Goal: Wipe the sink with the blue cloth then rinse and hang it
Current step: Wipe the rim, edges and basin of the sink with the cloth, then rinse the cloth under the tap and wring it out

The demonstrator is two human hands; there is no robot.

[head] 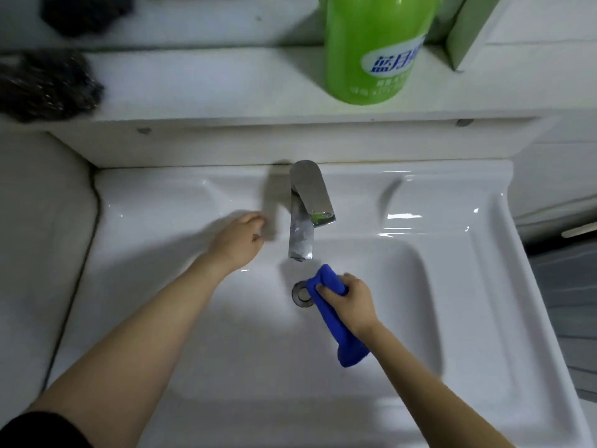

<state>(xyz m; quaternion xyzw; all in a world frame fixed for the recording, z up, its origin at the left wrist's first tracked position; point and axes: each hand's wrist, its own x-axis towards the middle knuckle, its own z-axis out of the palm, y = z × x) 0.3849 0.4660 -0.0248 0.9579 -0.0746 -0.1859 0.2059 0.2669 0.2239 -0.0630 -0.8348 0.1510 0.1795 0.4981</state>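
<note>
At the drain (301, 295), inside the white sink (484, 260), my right hand (353, 303) grips the bunched blue cloth (337, 328), fingers curled round it, its tail hanging toward me. My left hand (237, 241) lies left of the tap (307, 215); blur hides whether its fingers are spread or curled.

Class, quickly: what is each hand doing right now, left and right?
Left hand: holds nothing, fingers loosely curled beside the faucet.
Right hand: grips the blue cloth.
</note>
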